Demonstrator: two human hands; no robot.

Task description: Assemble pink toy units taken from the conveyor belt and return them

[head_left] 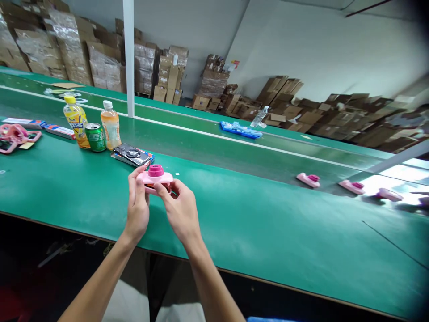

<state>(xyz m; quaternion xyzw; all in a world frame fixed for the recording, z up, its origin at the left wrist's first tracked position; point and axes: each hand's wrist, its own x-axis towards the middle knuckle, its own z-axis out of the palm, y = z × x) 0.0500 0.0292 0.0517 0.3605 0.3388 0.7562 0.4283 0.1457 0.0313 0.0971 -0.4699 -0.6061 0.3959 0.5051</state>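
Observation:
A pink toy camera (155, 177) with a darker pink lens on top is held above the near green table. Its shell shows a gap along the side facing me, with something dark and orange inside. My left hand (137, 205) grips its left end between thumb and fingers. On the right end, my right hand (181, 208) is closed, its thumb at the gap. Just beyond the hands, a black camera-like device (132, 153) lies on a flat box.
A yellow bottle (76, 123), a green can (95, 137) and an orange bottle (111, 125) stand back left. Pink frames (15, 136) lie far left. Several pink cameras (309, 180) rest on the belt at right, near a person's blurred hand. A blue piece (239, 129) lies farther back.

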